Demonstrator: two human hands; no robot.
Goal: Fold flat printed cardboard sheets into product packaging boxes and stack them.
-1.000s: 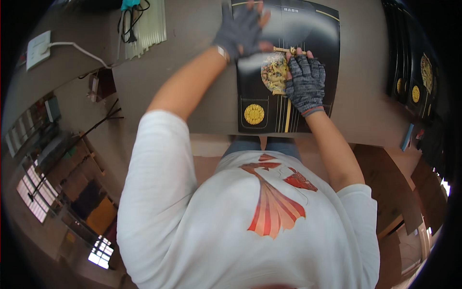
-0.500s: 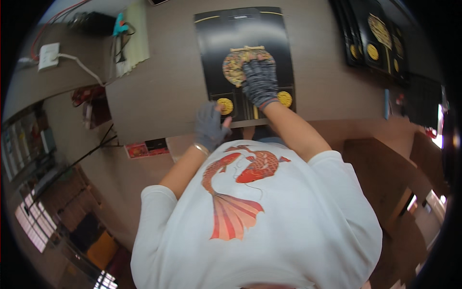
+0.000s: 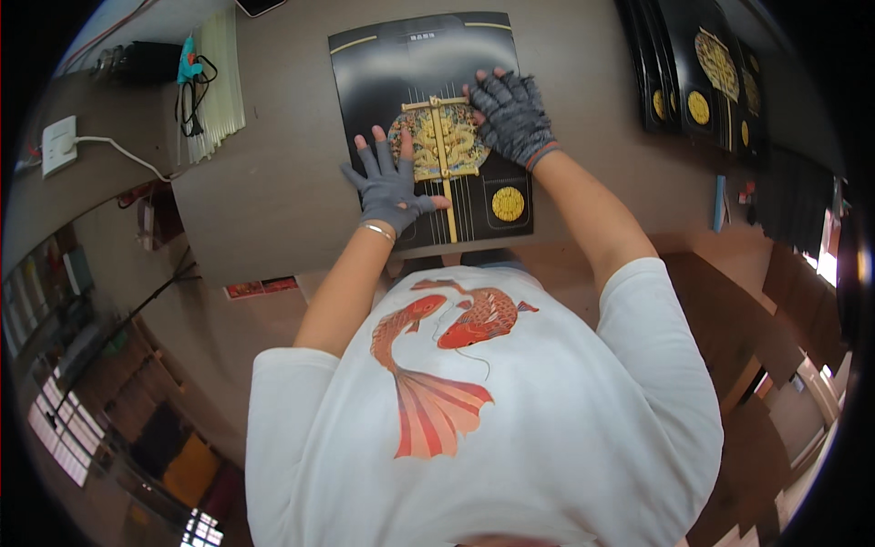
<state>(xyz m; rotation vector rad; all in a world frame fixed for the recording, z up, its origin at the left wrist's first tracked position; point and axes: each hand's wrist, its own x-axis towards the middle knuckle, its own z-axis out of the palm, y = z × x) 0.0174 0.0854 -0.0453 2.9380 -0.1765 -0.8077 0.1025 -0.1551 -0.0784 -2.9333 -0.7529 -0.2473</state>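
A flat black printed cardboard sheet (image 3: pixel 378 68) lies on the grey-brown table before me, with a gold dragon emblem at its middle and a round yellow medallion at its lower right. My left hand (image 3: pixel 390 190), in a grey fingerless glove, rests with spread fingers over the sheet's lower left, beside the emblem. On the sheet's right side, my right hand (image 3: pixel 513 114), in a dark mottled knit glove with bare fingertips, lies flat, its fingers reaching up and left. Neither hand grips anything. The lower left of the sheet is partly hidden under my left hand.
More black and gold printed pieces (image 3: pixel 697 77) are stacked at the table's far right. At the far left lie a teal glue gun (image 3: pixel 189 62) with a black cord and a bundle of pale translucent sticks (image 3: pixel 221 91). A white power socket (image 3: pixel 60 146) with a cable sits left of them.
My right hand has moved off the emblem to the upper right. My left hand has shifted up and spread its fingers. In the picture, the sheet sits further left.
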